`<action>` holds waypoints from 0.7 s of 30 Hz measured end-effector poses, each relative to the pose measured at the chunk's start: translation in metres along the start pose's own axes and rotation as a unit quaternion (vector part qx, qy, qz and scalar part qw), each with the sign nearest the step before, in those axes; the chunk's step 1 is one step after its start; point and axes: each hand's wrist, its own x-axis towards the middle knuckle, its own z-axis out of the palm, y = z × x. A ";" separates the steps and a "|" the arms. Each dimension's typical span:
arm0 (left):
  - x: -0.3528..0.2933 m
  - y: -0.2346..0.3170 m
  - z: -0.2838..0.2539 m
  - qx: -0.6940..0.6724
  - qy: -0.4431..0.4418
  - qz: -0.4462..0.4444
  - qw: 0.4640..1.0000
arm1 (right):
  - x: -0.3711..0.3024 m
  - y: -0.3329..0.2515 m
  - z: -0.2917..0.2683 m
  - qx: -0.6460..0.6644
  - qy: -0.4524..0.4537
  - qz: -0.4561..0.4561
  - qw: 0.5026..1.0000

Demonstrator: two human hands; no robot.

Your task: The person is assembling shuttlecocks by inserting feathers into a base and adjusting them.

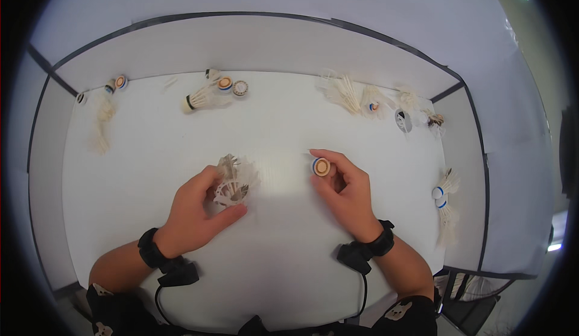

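Over the middle of the white table, my left hand (196, 215) is closed around a ragged shuttlecock feather skirt (236, 179). Its broken feather tips and pale quills stick out past my fingers, and no cork shows on it. To the right, my right hand (351, 196) pinches a shuttlecock cork (321, 167) between thumb and fingers. The cork's round face, with an orange-brown ring and a blue band at its edge, is turned up. What lies behind it is hidden. The two pieces are apart from each other.
Low grey walls (241, 43) with dark edging enclose the white table (265, 269). Along the back lie shuttlecocks (202, 99), loose corks (121, 82) and torn feathers (344, 93). A grey disc (403, 120) sits at back right. White-cork shuttlecocks (441, 204) lie by the right wall.
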 end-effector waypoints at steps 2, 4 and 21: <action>-0.001 -0.002 -0.001 -0.032 -0.009 0.011 0.999 | -0.003 -0.001 0.000 -0.005 0.004 0.005 1.000; -0.001 0.001 -0.004 -0.068 -0.012 -0.002 0.998 | -0.003 -0.001 -0.001 -0.008 0.006 0.005 1.000; -0.001 -0.004 -0.007 -0.067 0.002 -0.007 0.998 | -0.005 0.006 -0.002 0.115 -0.043 -0.006 0.992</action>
